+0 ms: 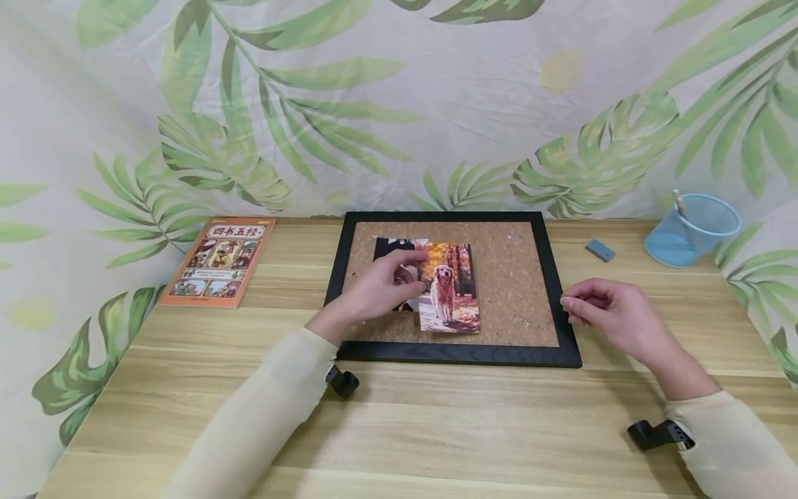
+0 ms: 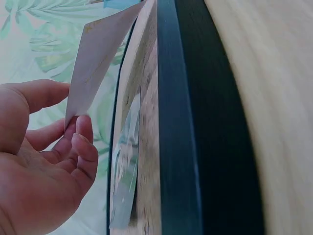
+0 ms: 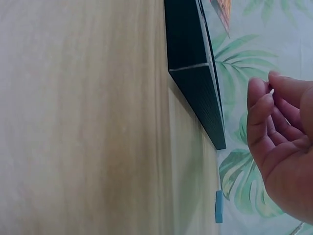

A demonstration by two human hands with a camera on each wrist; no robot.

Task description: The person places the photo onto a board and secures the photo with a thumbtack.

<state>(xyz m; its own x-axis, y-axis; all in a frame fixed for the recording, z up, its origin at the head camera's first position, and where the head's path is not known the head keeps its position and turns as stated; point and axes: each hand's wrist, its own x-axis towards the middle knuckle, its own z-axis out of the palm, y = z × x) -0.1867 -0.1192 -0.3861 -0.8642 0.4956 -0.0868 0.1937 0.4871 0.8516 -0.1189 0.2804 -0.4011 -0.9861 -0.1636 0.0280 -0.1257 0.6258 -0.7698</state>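
My left hand (image 1: pixel 389 287) pinches the left edge of a photo of a golden retriever among autumn leaves (image 1: pixel 444 294). In the left wrist view the photo's pale back (image 2: pixel 95 61) tilts up, its near end raised off the board. Partly behind that hand, a darker picture (image 1: pixel 404 244) lies on the black-framed cork board (image 1: pixel 508 291). Just right of the frame, my right hand (image 1: pixel 614 315) is raised with thumb and fingertips together. The right wrist view shows a tiny pale thing (image 3: pixel 271 91) pinched there; its kind is too small to make out.
Small clear bits (image 1: pixel 526 324) sit on the cork. An orange comic-style book (image 1: pixel 218 263) lies at the left. A blue-grey eraser-like block (image 1: pixel 600 250) and a blue mesh pen cup (image 1: pixel 673 239) holding a stick stand at the right, before a leaf-print curtain (image 1: pixel 349 138).
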